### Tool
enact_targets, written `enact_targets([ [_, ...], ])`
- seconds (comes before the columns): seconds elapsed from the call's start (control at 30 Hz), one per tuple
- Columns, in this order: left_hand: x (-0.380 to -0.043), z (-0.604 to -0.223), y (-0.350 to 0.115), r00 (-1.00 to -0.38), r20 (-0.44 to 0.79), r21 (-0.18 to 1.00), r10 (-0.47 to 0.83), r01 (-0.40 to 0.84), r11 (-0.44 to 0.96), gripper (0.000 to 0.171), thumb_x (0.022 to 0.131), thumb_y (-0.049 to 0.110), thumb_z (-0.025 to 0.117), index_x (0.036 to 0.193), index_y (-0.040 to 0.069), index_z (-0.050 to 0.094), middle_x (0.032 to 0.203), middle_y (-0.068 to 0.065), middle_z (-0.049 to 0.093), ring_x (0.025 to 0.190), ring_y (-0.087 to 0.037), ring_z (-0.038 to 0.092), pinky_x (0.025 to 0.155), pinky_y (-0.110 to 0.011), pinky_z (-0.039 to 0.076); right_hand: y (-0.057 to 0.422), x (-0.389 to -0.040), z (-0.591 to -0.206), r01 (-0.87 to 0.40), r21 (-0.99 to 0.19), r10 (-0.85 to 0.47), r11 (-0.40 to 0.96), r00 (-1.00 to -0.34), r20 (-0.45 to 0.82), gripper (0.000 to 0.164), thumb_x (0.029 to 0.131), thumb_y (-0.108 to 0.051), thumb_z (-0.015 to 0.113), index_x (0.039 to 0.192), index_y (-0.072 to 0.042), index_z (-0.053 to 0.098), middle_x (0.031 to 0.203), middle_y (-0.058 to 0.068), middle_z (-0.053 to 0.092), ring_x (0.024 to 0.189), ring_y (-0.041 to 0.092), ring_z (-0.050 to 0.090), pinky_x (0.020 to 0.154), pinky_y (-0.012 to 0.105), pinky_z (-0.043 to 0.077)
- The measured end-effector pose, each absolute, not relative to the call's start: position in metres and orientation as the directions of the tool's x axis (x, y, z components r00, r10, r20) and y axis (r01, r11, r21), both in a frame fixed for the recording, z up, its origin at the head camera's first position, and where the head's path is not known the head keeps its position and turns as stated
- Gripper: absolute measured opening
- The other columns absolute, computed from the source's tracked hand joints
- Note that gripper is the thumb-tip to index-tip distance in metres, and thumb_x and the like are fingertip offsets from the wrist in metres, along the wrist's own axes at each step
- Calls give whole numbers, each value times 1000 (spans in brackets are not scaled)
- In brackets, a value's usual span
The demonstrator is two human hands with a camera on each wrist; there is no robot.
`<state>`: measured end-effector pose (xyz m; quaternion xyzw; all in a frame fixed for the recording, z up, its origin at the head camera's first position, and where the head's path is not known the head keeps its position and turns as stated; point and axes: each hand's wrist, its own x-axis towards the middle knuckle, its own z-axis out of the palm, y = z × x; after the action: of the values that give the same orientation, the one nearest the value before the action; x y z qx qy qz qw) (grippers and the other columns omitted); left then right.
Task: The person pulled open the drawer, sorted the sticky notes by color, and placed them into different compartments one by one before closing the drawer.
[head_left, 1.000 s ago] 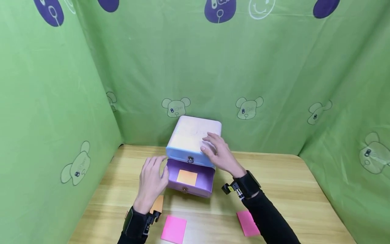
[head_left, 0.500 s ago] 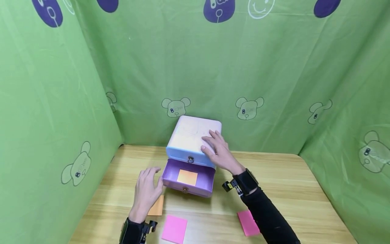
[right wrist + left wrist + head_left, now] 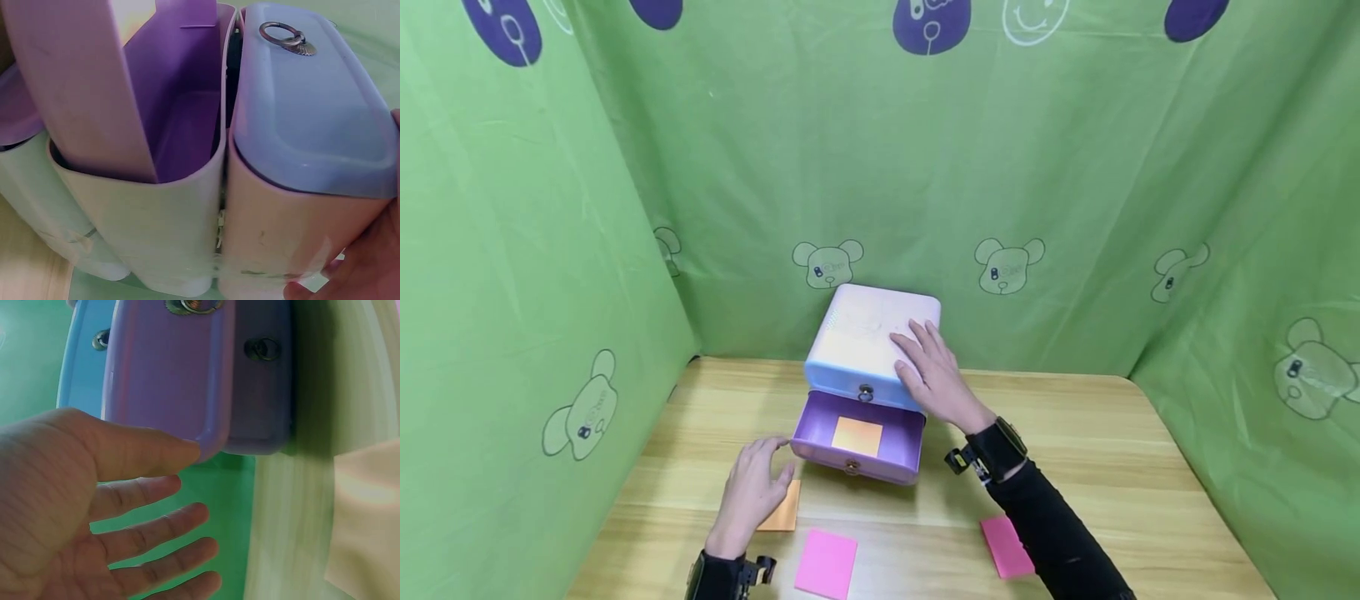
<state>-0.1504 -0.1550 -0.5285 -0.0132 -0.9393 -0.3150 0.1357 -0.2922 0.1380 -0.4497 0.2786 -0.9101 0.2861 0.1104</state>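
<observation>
**Open drawer, one hand steadying the box**

Nearest the person, two pink notes lie flat on the table: one pink note toward the left, another pink note by the right forearm. Just beyond, an orange note lies partly under the left hand, whose fingers are spread and relaxed, holding nothing; its fingertips come up to the near left corner of the purple drawer, probably to guide or stop it.

The drawer stands pulled out toward the person, its mouth upward, its ring pull facing them; its long side runs left to right across the table. A second orange note lies flat on its floor.

Behind it, the drawer box sits near the green backdrop, front facing the person, upper blue drawer closed. The right hand rests flat on its top right part, fingers straight, seemingly holding the box in place.
</observation>
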Motion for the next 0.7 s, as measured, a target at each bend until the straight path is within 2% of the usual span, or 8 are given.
enact_targets([
  [0.27,-148,-536,-163,-986,162,595,-32,72,801,48,86,11,74,132,1,62,134,-22,64,124,-44,59,105,-62,48,138,-292,-452,-559,-441,-435,702,-827,356,52,107,-38,38,156,-22,41,171,13,18,160,38,4,124,71,8],
  [0.57,-139,-542,-176,-999,-9,538,41,29,842,75,75,12,85,142,2,53,144,-28,53,129,-50,50,103,-70,44,138,-295,-454,-563,-438,-434,701,-824,364,51,107,-38,38,155,-23,41,171,11,19,161,36,4,123,72,10],
  [0.7,-136,-547,-178,-997,-51,514,56,22,857,80,69,12,88,141,2,54,143,-28,53,127,-49,52,100,-70,46,139,-295,-455,-565,-438,-433,699,-822,369,51,107,-39,38,155,-23,42,171,11,19,161,35,3,122,73,12],
])
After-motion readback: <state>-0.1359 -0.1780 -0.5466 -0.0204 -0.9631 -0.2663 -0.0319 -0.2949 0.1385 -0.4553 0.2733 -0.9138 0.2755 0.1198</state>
